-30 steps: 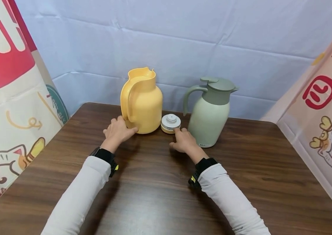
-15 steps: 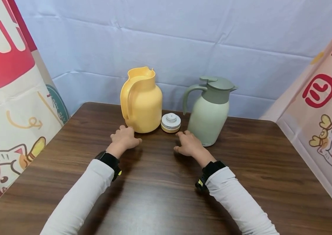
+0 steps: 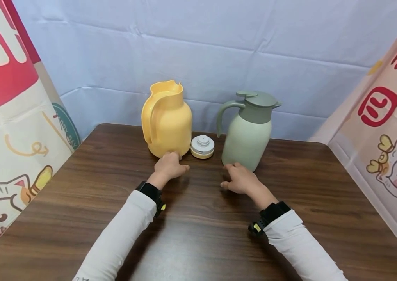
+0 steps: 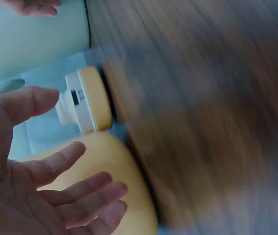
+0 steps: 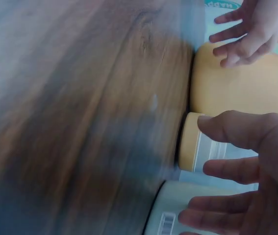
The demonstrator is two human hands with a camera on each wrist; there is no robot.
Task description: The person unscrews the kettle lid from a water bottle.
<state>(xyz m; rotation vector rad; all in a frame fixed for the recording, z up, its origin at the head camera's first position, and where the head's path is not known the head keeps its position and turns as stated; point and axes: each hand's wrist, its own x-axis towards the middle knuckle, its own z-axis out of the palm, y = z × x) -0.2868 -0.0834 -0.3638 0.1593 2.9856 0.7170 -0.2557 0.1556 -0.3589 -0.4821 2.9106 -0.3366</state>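
Observation:
A yellow jug with a large side handle and an uncovered top stands at the back of the table. To its right sits a round lid, white above and yellow below, its knob upward. A pale green thermos jug with a darker green lid and handle stands further right. My left hand hovers in front of the yellow jug's base, fingers spread and holding nothing. Close to the green jug's lower front is my right hand, its fingers loosely extended and nothing in them; the head view cannot tell whether it touches.
The dark wooden table stretches toward me. Behind the jugs hangs a pale blue cloth. Printed cartoon cloths stand at the left and right sides.
My left hand has drawn away from the yellow jug's lower left and shifted right. My right hand has moved right and toward me, away from the lid. The jugs and lid stay in place.

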